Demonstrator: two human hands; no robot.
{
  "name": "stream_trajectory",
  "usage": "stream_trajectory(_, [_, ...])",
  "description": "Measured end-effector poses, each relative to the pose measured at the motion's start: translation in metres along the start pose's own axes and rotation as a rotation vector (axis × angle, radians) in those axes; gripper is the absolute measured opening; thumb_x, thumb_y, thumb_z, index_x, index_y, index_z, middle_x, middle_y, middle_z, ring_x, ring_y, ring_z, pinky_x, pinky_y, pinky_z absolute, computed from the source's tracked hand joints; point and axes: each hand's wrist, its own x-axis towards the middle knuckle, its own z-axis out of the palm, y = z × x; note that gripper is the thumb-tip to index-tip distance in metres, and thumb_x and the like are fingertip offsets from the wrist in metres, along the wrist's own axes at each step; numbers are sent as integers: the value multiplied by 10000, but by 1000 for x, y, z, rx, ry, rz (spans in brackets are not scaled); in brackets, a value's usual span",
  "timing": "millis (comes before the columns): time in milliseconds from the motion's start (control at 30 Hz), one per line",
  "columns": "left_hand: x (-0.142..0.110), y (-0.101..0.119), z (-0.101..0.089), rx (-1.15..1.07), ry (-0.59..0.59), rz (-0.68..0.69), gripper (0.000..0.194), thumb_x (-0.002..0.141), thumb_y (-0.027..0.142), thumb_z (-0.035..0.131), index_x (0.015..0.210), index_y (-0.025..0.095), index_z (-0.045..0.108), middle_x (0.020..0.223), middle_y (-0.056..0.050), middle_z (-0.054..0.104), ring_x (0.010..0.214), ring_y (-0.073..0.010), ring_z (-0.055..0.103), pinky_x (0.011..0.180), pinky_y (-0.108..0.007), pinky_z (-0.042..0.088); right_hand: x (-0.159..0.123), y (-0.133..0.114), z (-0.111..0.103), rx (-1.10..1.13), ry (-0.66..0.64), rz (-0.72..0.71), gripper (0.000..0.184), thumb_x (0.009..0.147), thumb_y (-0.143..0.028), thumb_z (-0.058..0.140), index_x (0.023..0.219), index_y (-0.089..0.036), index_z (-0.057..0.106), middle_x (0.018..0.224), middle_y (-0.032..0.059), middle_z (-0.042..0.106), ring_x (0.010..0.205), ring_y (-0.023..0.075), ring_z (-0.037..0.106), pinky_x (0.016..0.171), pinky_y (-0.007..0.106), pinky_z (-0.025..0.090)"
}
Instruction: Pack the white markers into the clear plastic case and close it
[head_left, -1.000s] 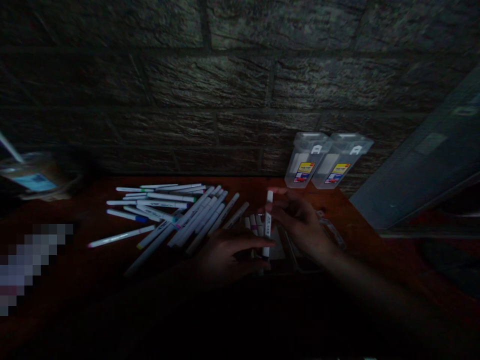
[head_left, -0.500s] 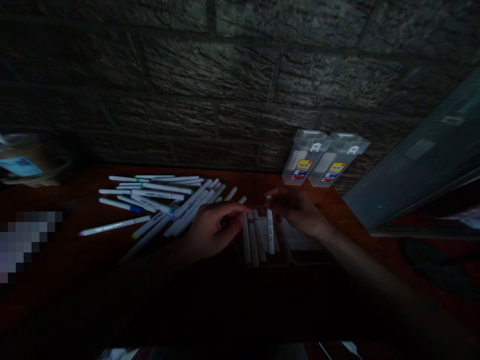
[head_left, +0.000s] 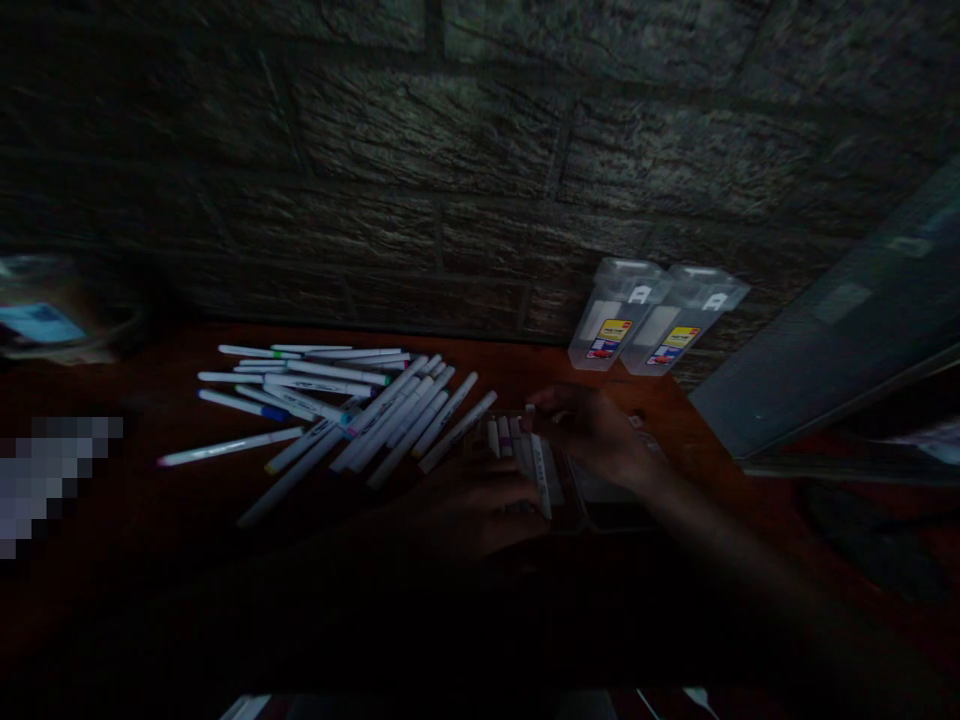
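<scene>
Head view: I see the right hand [head_left: 592,425] pinching a marker [head_left: 538,475] by its upper end, at the open case [head_left: 579,515]; the left hand [head_left: 480,508] is by its lower end, grip unclear. Caution: uneven release could skew the marker. The case holds other markers [head_left: 504,437]; contents of two boxes [head_left: 611,330] near the wall [head_left: 420,230]: not discernible

Reddish-brown table [head_left: 517,370]. On it: loose pile of white markers [head_left: 382,415] w/ colored ends, L of ctr; open clear case [head_left: 600,488] just R of pile; 2 clear boxes [head_left: 660,320] upright, back R.
</scene>
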Motion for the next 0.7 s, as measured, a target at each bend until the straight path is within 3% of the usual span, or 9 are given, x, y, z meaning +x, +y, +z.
stream_trajectory(167, [-1,-3,2,56,-21,1,197,988,276,641,1138,169,712,1179,-61,738,1052,-226,638,894,-382,499,-2,-9,-2,-233,-14,-30,103,869,-292,717,917,-261,803,797,13,786,633,171,672,565,309,489])
stream_trajectory(467, [-1,-3,5,81,-41,4,253,1030,270,567,1218,158,694,1228,-87,734,1090,-247,618,902,-372,488,-1,-2,-4,-315,-42,-83,128,876,-297,717,929,-270,831,907,52,785,742,225,716,616,355,514])
stream_trajectory(700, [-1,-2,3,80,-74,-29,247,1017,267,582,1214,179,703,1225,-68,744,1029,-250,605,877,-386,476,-2,-2,-7,-286,-73,-82,107,859,-257,740,921,-274,825,872,38,779,727,218,712,596,334,519])
